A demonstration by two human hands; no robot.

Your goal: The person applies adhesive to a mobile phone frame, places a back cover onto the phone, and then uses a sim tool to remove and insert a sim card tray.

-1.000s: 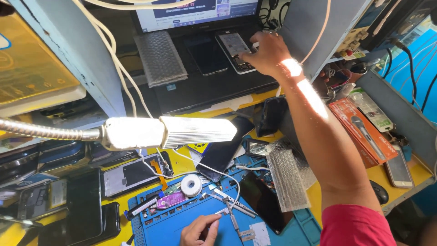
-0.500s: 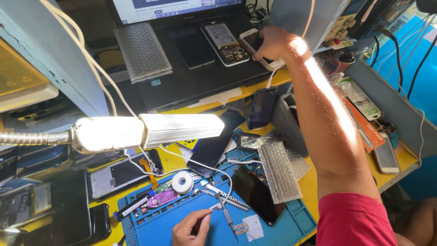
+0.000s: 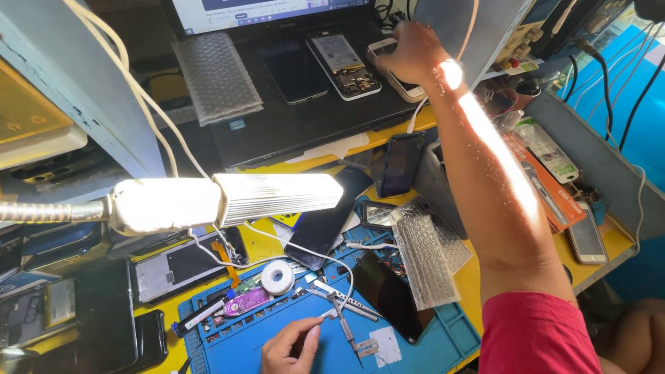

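My right hand (image 3: 410, 52) reaches far forward to the laptop (image 3: 312, 128), fingers curled over the top end of a white phone (image 3: 395, 77) lying on its keyboard. Just left of it lie an opened phone with a bare circuit board (image 3: 344, 64) and a dark phone (image 3: 294, 70). My left hand (image 3: 291, 346) rests on the blue work mat (image 3: 239, 350) at the bottom. Its fingers are curled together, with the tips beside metal tweezers (image 3: 344, 322). I see nothing held in it.
A lit gooseneck lamp (image 3: 228, 201) hangs over the middle of the yellow bench. On the mat lie a white tape roll (image 3: 277, 277), a black screen (image 3: 391, 294) and a bubble-wrap pouch (image 3: 422, 260). An orange box (image 3: 547, 180) and another phone (image 3: 587, 239) lie to the right.
My right hand has moved right, from the opened phone to the white phone, and now covers its top end. The view has tilted down a little. My left hand has hardly moved.
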